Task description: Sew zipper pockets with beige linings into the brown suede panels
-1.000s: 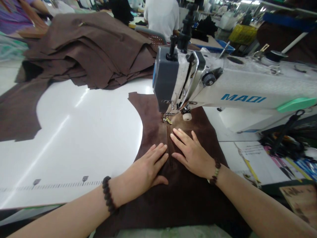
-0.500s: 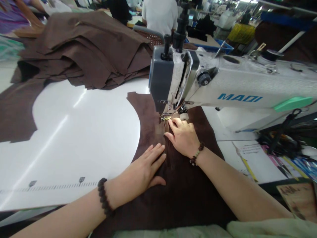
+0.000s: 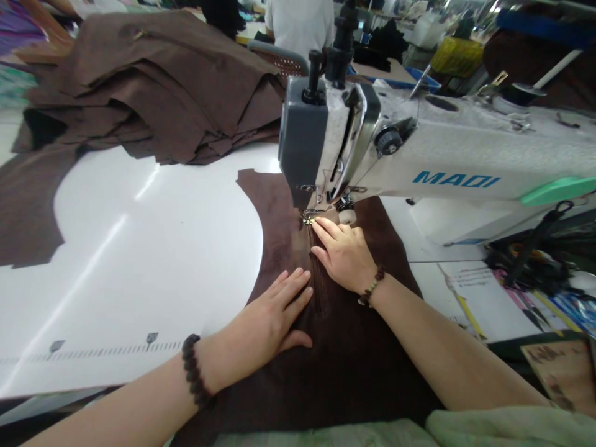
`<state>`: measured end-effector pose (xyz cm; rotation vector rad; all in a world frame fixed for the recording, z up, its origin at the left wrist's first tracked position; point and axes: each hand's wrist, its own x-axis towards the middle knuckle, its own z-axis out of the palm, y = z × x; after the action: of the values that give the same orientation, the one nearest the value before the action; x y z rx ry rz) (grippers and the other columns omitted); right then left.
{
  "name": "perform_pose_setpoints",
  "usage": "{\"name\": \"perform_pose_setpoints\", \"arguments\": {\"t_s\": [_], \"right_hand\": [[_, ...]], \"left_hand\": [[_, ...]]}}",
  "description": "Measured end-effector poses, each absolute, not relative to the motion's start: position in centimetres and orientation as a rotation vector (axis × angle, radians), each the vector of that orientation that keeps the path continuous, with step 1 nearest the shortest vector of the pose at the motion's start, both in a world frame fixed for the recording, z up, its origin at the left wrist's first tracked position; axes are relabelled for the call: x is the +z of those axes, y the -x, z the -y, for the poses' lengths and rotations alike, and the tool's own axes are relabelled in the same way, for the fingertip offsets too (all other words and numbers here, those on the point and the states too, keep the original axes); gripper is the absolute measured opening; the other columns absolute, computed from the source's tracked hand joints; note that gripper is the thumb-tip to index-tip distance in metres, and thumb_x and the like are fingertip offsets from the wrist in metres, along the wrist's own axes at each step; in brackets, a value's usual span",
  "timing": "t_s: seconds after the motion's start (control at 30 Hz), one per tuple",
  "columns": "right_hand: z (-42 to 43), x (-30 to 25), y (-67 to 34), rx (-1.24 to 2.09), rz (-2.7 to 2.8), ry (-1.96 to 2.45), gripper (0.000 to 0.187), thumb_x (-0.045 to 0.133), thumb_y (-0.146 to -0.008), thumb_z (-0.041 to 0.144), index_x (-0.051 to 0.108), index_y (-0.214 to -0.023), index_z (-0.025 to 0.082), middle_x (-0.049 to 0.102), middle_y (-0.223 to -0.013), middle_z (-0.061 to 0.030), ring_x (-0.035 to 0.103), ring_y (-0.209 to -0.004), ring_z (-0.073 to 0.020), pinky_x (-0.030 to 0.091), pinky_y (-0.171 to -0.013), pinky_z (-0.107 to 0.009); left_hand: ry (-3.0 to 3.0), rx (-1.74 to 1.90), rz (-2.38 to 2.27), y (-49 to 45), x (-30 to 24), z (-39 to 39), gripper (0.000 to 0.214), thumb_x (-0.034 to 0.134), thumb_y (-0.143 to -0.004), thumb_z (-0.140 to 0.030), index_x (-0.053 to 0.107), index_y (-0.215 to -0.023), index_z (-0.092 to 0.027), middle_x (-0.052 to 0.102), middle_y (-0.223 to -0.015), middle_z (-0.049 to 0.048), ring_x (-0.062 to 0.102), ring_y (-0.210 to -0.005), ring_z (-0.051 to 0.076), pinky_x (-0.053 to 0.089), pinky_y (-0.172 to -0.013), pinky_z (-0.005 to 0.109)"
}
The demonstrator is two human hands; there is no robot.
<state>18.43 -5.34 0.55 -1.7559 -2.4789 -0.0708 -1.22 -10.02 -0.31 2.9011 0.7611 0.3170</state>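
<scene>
A dark brown fabric piece (image 3: 367,366) lies under the needle area of a white and grey sewing machine (image 3: 354,143). Down its middle runs a zipper (image 3: 317,279), with a small brass-coloured zipper slider (image 3: 307,220) right at the presser foot. My left hand (image 3: 274,316) rests flat on the fabric left of the zipper, fingers stretched and thumb apart. Just right of the zipper lies my right hand (image 3: 347,254); its index fingertip touches the slider, partly covering it, while the thumb is spread away on the cloth. Neither hand grips anything.
Brown fabric pieces (image 3: 177,81) are heaped at the back left of the white table (image 3: 162,261), which has a printed ruler edge. At right lie a paper with writing (image 3: 484,288), pens and tools. Behind the machine sits a person in a white shirt (image 3: 300,28).
My right index finger has shifted forward onto the slider, whose pull tab showed beside it before. The left hand stays in place on the fabric. The camera view has tilted slightly.
</scene>
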Motion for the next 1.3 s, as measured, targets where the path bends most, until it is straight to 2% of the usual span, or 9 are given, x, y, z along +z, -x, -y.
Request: {"name": "perform_pose_setpoints", "arguments": {"t_s": [0.4,0.9,1.03,1.13,1.2,1.3], "right_hand": [[4.4,1.1,-17.4,-0.059,2.443,1.895,0.046,0.035,-0.091,0.039,0.039,-0.133,0.020,0.046,-0.131,-0.0110,0.049,-0.101,-0.0237,0.038,-0.076,-0.038],[4.3,0.7,-17.0,-0.059,2.379,1.937,0.046,0.031,-0.092,0.039,0.040,-0.132,0.018,0.049,-0.128,-0.0123,0.048,-0.103,-0.0250,0.038,-0.077,-0.038],[4.2,0.9,-17.4,0.014,2.373,1.898,0.047,0.033,-0.092,0.038,0.039,-0.133,0.016,0.048,-0.128,-0.0136,0.048,-0.105,-0.0251,0.039,-0.081,-0.039],[5.2,1.0,-17.9,0.076,2.383,1.834,0.046,0.040,-0.089,0.039,0.044,-0.129,0.015,0.046,-0.131,-0.0118,0.046,-0.107,-0.0246,0.038,-0.087,-0.039],[6.2,0.9,-18.1,0.071,2.407,1.798,0.046,0.041,-0.089,0.040,0.044,-0.128,0.017,0.043,-0.136,-0.0093,0.043,-0.112,-0.0256,0.036,-0.092,-0.043],[7.2,0.6,-18.3,0.070,2.437,1.784,0.047,0.035,-0.092,0.039,0.037,-0.134,0.018,0.035,-0.142,-0.0060,0.032,-0.125,-0.0263,0.024,-0.102,-0.057]], "left_hand": [[-2.875,0.371,-0.747,1.2,-0.3,10.1,0.061,0.062,-0.078,-0.044,0.051,-0.120,-0.001,0.044,-0.130,0.0261,0.039,-0.125,0.035,0.038,-0.101,0.050],[-2.920,0.320,-0.778,1.3,-0.3,9.8,0.064,0.062,-0.077,-0.047,0.051,-0.121,-0.002,0.045,-0.130,0.0252,0.040,-0.123,0.034,0.038,-0.101,0.049],[-2.907,0.297,-0.769,1.3,-0.2,9.6,0.063,0.060,-0.078,-0.047,0.051,-0.121,-0.002,0.045,-0.130,0.0256,0.040,-0.123,0.035,0.038,-0.100,0.050],[-2.904,0.303,-0.760,1.3,-0.1,9.6,0.064,0.062,-0.077,-0.046,0.051,-0.121,-0.001,0.045,-0.129,0.0263,0.040,-0.123,0.036,0.038,-0.099,0.051],[-2.913,0.312,-0.749,1.3,-0.1,9.6,0.064,0.063,-0.076,-0.045,0.051,-0.120,0.001,0.046,-0.128,0.0271,0.040,-0.123,0.036,0.038,-0.099,0.051],[-2.916,0.317,-0.737,1.2,-0.1,9.5,0.065,0.065,-0.075,-0.044,0.051,-0.119,0.002,0.046,-0.127,0.0281,0.041,-0.123,0.035,0.038,-0.099,0.051]]}}
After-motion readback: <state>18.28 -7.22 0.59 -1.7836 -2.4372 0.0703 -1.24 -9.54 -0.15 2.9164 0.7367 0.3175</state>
